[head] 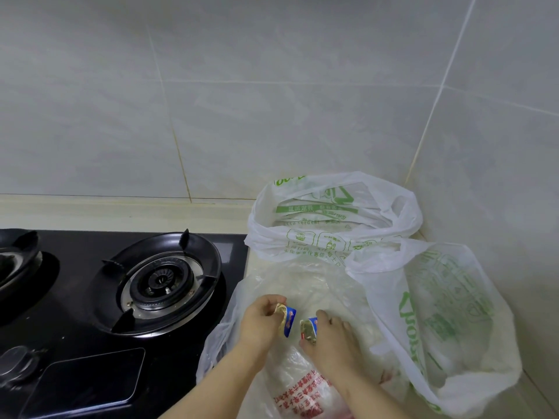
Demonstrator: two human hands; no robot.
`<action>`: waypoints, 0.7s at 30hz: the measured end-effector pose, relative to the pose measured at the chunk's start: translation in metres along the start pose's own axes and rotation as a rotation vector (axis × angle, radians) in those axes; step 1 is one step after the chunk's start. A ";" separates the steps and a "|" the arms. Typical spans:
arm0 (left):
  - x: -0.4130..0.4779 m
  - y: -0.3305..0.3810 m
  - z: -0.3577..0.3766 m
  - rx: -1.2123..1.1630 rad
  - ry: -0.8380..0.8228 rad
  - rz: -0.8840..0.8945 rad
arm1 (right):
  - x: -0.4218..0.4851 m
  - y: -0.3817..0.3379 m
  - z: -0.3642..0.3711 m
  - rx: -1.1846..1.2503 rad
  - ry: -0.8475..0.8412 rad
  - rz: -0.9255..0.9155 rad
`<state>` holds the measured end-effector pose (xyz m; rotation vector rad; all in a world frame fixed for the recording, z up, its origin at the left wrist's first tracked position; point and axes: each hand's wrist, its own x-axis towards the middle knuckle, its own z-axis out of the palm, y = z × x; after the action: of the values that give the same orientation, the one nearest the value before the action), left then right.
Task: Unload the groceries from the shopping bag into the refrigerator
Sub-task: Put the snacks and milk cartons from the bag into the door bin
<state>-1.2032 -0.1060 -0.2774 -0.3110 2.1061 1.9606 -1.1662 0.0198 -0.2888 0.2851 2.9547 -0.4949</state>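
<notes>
left hand [260, 321] pinches a gold-and-blue foil packet [286, 319] | right hand [333, 338] pinches a second foil packet [309, 328], crumpled, possibly butter | both over crinkly translucent plastic bag [302, 282] | glossy black hob [69, 326] beside

A black glass hob [72, 334] is sunk into the left part of the pale counter [127, 214]. It reaches almost to the raised lip at the counter's back edge, where a grey-white tiled wall [272, 86] rises and turns a corner at the far right. The right burner [160, 281] sits near the hob's right edge inside a black pronged pan support, the left burner [15, 258] is cut off at the picture's side, and at the hob's near edge a round knob [18, 362] stands just beside a dark phone [87, 385] lying flat.
</notes>
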 end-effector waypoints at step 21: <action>-0.010 0.060 -0.033 0.030 0.110 0.266 | 0.003 -0.031 -0.050 0.627 0.137 -0.144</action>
<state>-1.2144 -0.1351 -0.2154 -0.1418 2.3500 2.0949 -1.1805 0.0080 -0.2322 0.1665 2.8709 -1.4716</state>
